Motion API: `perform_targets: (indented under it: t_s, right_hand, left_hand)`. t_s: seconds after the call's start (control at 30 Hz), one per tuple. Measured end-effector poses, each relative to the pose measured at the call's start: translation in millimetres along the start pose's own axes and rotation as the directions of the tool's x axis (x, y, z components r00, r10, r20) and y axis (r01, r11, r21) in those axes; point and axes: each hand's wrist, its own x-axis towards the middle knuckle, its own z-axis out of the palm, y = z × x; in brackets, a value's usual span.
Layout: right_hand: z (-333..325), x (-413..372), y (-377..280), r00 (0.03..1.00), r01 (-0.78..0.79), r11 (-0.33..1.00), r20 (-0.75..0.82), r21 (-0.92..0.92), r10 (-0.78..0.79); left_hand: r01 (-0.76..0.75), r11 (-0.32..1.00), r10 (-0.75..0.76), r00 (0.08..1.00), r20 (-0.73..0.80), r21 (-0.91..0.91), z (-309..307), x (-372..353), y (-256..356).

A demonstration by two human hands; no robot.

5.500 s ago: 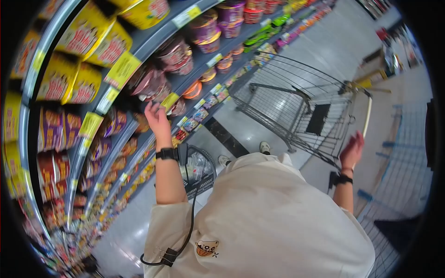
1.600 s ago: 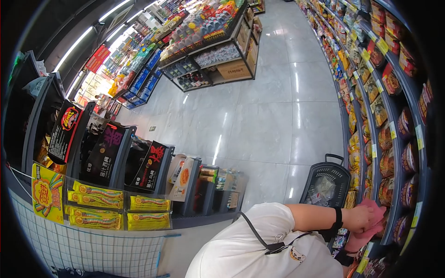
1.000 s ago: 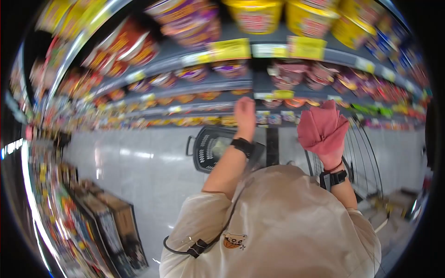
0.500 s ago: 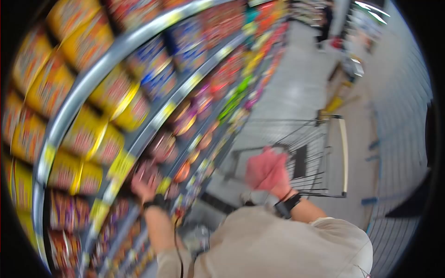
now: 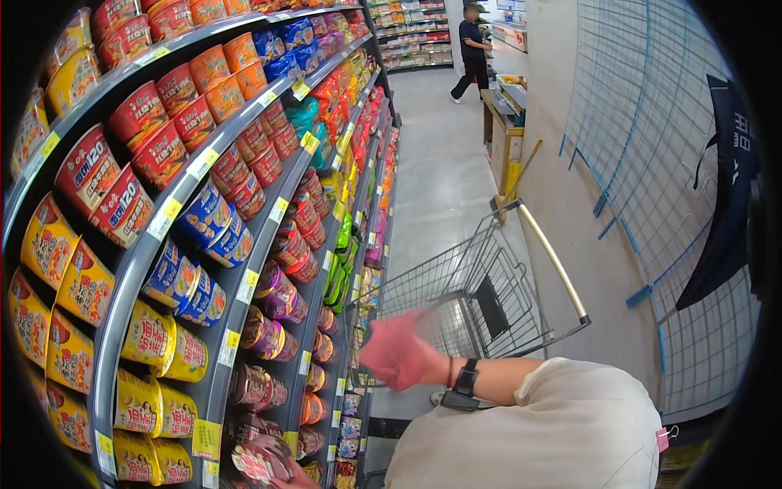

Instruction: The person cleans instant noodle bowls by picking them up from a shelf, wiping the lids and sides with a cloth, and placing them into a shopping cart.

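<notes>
My right hand (image 5: 401, 352) is closed around a pink cloth (image 5: 389, 346) that covers most of it, held just in front of the lower shelves of cup noodles (image 5: 281, 297). A dark watch (image 5: 466, 379) sits on that wrist. Only a sliver of my left hand (image 5: 291, 482) shows at the bottom edge, against a dark red noodle bowl (image 5: 259, 464) on a low shelf; its grip is hidden. The curved shelving (image 5: 175, 208) full of red, blue and yellow noodle bowls fills the left side.
A wire shopping cart (image 5: 468, 297) with a pale handle (image 5: 554, 261) stands just right of my right hand. A blue wire grid wall (image 5: 652, 163) lines the right. A wooden stand (image 5: 503, 134) and a person in dark clothes (image 5: 472, 41) are far down the aisle.
The view has swung and steadied down the aisle. My right hand with the pink cloth has come lower and closer to the shelves. My left hand has dropped from a middle shelf to the bottom edge.
</notes>
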Motion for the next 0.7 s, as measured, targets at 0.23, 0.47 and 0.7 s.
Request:
perform_targets:
  t_s: [0.23,0.47,0.7]
  right_hand:
    - [-41,68,70,0.957,-0.188,0.980,-0.237,-0.060,0.169]
    - [-13,110,114,0.999,-0.021,-0.016,-0.021,-1.000,-0.039]
    - [-35,90,127,0.880,-0.244,0.959,-0.448,-0.145,0.157]
  left_hand:
    - [-0.109,0.894,0.278,0.895,-0.348,0.435,40,-20,-85]
    - [0.196,0.255,0.546,0.779,-0.309,0.947,37,11,-99]
    - [0.118,0.078,0.553,0.821,-0.142,0.990,55,63,-119]
